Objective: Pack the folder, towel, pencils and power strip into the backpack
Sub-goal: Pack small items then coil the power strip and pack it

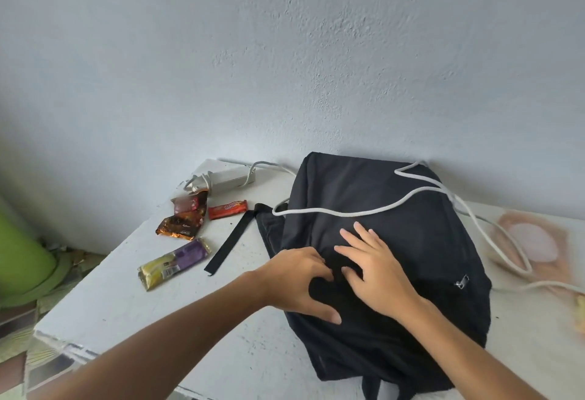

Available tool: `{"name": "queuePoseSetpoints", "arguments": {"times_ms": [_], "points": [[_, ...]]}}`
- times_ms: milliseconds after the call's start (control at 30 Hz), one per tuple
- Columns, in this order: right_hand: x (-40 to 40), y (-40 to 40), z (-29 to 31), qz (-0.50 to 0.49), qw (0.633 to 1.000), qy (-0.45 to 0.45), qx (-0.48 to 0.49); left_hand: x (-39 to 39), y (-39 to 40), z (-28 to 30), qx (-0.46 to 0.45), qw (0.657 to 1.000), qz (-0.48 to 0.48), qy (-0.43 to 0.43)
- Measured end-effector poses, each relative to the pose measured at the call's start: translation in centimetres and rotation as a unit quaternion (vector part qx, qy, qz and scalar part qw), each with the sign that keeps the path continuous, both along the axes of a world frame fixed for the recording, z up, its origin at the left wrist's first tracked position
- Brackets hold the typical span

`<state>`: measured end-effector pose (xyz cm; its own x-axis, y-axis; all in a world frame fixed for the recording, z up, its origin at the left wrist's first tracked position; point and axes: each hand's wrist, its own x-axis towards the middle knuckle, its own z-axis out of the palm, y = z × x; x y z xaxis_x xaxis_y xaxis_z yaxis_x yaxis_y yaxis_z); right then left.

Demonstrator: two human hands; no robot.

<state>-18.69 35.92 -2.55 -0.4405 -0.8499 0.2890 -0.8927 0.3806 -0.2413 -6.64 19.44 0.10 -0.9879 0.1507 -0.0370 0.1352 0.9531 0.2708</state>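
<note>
Two hands on soft black backpack, left hand pinching fabric, right hand flat, splayed.

Black backpack, white power strip

Wall: we see a pale blue-grey plastered wall with a rough, bumpy texture filling the upper part of the view and meeting the desk along its far edge.
Desk: we see a white painted desk, its surface scuffed and speckled, with the left corner angled toward us.
Floor: we see patterned tiles in muted brown, green and cream at lower left.
Green object: we see a bright green rounded shape at the left edge, blurred; we cannot tell what it is.
Light: we see soft, even daylight with faint shadows.
</note>
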Motion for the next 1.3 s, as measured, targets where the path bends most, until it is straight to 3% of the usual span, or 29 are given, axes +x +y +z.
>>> {"name": "queuePoseSetpoints", "arguments": {"times_ms": [200, 367, 467, 600, 700, 800, 900, 967, 1067, 1167, 1233, 1300], "points": [[0.4, 2.4, -1.8, 0.022, 0.999, 0.011, -0.045, 0.0, 1.2, -1.9, -0.012, 0.992, 0.047, 0.112], [1.0, 2.7, -2.6, 0.014, 0.995, 0.032, -0.094, 0.6, 2.2, -3.8, 0.037, 0.97, 0.111, 0.214], [1.2, 3.0, -2.9, 0.014, 0.987, 0.034, -0.158, 0.7, 2.9, -3.9, 0.068, 0.956, 0.182, 0.218], [1.1, 3.5, -2.5, 0.01, 0.973, -0.01, -0.23, -0.6, 3.8, -2.6, 0.033, 0.957, 0.219, 0.187], [1.2, 4.3, -1.3, 0.007, 0.959, -0.047, -0.279, -2.2, 4.2, -2.0, -0.024, 0.965, 0.189, 0.18], [0.1, 6.1, 0.9, -0.017, 0.94, -0.02, -0.339, -4.0, 4.5, -2.2, -0.035, 0.975, 0.136, 0.17], [-3.2, 9.8, 2.5, -0.124, 0.923, 0.008, -0.364, -5.3, 4.8, -2.2, -0.024, 0.977, 0.111, 0.182], [-5.8, 13.1, 2.1, -0.229, 0.922, 0.018, -0.313, -6.1, 4.8, -2.0, -0.029, 0.975, 0.092, 0.2], [-8.3, 18.4, 0.8, -0.405, 0.908, 0.019, -0.111, -7.4, 5.1, -1.6, -0.028, 0.976, 0.051, 0.21], [-8.8, 22.4, 0.1, -0.547, 0.831, -0.04, 0.094, -8.8, 6.0, -1.2, -0.045, 0.978, 0.003, 0.205], [-8.8, 23.8, -0.3, -0.582, 0.797, -0.098, 0.129, -9.4, 6.4, -0.9, -0.064, 0.979, -0.012, 0.195], [-8.7, 24.3, -0.7, -0.583, 0.794, -0.128, 0.117, -9.8, 6.5, -0.6, -0.074, 0.978, -0.029, 0.191]]}}
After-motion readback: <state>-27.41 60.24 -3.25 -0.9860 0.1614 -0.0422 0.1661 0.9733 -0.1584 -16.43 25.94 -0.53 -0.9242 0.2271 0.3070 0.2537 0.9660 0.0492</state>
